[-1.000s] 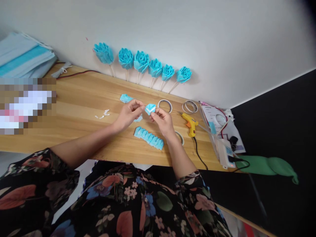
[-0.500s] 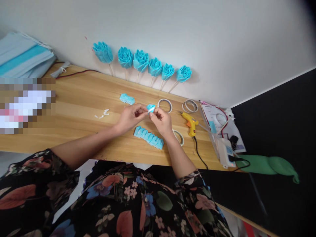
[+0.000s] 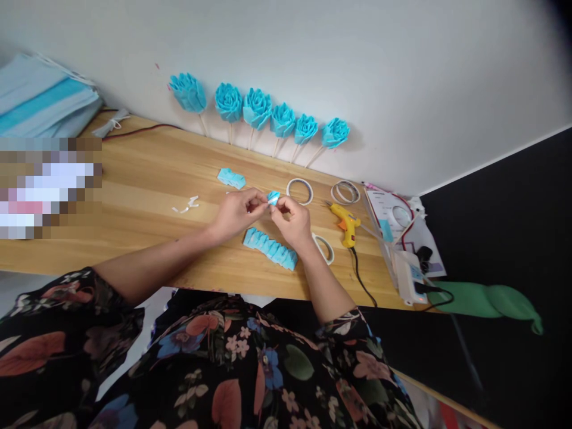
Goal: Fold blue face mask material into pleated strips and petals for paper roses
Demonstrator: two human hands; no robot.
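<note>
Between my two hands is a small folded blue petal (image 3: 273, 198) with a white strip across it. My left hand (image 3: 240, 210) pinches its left side, and my right hand (image 3: 292, 219) pinches its right side. Just below them on the table lies a row of overlapping blue folded petals (image 3: 270, 248). A shorter blue row (image 3: 231, 178) rests behind my left hand. One roll of tape (image 3: 300, 180) lies beyond my right hand, while another tape roll (image 3: 331, 250) is partly covered by my right wrist.
Several blue flowers on sticks (image 3: 257, 109) lean against the wall. To the right are a yellow glue gun (image 3: 345, 225), further tape rolls (image 3: 345, 183), papers and a power strip (image 3: 410, 275). White scraps (image 3: 187, 205) lie left, with a stack of blue sheets (image 3: 44, 98) at far left.
The petal has turned slightly between my fingertips, and its white strip looks narrower. Both hands stay in nearly the same place; the whole view has shifted a little.
</note>
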